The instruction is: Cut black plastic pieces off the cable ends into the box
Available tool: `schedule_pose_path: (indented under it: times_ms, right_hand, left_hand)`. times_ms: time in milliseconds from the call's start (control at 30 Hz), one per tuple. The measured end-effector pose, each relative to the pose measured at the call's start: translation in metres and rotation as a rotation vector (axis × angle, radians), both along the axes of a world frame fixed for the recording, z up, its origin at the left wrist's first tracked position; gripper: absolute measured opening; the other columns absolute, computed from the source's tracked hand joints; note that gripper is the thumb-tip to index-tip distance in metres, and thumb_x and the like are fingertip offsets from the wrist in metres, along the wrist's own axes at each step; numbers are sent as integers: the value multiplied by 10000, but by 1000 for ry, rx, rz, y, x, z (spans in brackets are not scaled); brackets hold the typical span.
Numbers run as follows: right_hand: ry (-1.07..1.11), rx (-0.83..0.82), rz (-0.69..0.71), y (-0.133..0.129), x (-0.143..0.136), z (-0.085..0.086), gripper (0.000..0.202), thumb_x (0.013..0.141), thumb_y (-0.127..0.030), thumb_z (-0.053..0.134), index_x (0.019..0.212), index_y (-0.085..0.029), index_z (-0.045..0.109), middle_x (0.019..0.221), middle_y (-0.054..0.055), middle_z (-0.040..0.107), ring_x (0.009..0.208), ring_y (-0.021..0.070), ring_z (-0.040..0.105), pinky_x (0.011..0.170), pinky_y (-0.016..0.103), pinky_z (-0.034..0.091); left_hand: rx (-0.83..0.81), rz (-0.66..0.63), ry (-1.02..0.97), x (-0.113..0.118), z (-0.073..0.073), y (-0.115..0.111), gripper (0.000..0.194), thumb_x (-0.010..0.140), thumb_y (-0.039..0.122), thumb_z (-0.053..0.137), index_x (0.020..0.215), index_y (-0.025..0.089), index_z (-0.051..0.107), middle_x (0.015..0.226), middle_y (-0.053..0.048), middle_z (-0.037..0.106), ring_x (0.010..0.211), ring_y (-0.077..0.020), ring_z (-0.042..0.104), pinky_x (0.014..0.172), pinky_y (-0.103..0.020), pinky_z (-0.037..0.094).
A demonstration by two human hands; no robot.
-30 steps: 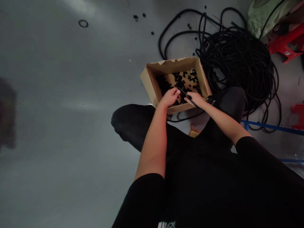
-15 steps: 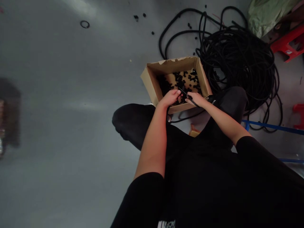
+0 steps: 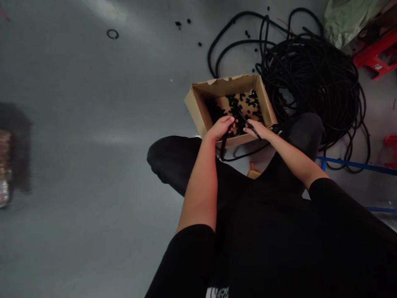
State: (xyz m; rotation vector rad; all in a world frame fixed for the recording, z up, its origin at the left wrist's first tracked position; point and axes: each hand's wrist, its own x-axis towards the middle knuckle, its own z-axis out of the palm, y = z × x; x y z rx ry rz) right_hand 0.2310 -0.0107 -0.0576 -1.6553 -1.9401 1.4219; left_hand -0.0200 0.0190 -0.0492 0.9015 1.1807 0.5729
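My left hand [image 3: 222, 126] is closed on the end of a black hose [image 3: 223, 145], which hangs down over the near edge of a cardboard box [image 3: 196, 109]. My right hand [image 3: 256, 127] is wrapped round a slim dark cutting tool [image 3: 254, 131] whose kind is hard to make out. Its tip points up and left, close to the fingers of my left hand. Both hands are above the box's near side. Inside the box lie many short black cut pieces [image 3: 232, 100], partly hidden behind my hands.
A big tangled coil of black hose [image 3: 313, 78] lies right of the box. Beyond it are a red plastic stool [image 3: 376, 56] and a pale green bag [image 3: 350, 20]. A blue metal frame [image 3: 356, 164] stands at right. A black ring [image 3: 112, 34] and small black scraps lie on the grey floor.
More of the hose now shows below my left hand. The cutting tool's tip has moved slightly away from my left fingers. The box has stayed put.
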Motion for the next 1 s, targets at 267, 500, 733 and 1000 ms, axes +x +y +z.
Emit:
schedule_pose_path:
  times_ms: [267, 500, 733, 1000]
  right_hand:
    - [25, -32, 97, -1, -10, -12, 314, 987, -493, 765, 1107, -270, 579, 1067, 49, 757, 995, 265, 705, 1033, 444, 602]
    - [87, -36, 104, 2, -12, -20, 436, 903, -572, 733, 1160, -255, 580, 1132, 85, 761, 1043, 293, 709, 1081, 516, 618]
    - [9, 6, 79, 1, -12, -6, 315, 979, -513, 726, 1133, -248, 653, 1030, 64, 761, 969, 276, 703, 1000, 427, 592]
    - [-83, 56, 1, 2, -11, 12, 277, 1035, -512, 723, 977, -244, 683, 922, 45, 754, 911, 249, 698, 863, 330, 487]
  left_hand:
    - [49, 66, -28, 5, -2, -3, 302, 1064, 61, 822, 1058, 240, 578, 855, 5, 792, 732, -148, 724, 702, -232, 541]
    - [105, -55, -11, 10, -6, -7, 367, 1005, 171, 967, 985, 231, 606, 749, 40, 722, 663, -135, 674, 663, -229, 520]
    - [162, -7, 62, 12, -4, -7, 524, 955, 378, 1090, 975, 246, 584, 828, 19, 746, 718, -154, 691, 714, -263, 542]
    - [244, 71, 180, 12, 3, -6, 625, 896, 556, 1122, 1009, 259, 584, 945, -53, 761, 856, -234, 749, 791, -327, 590]
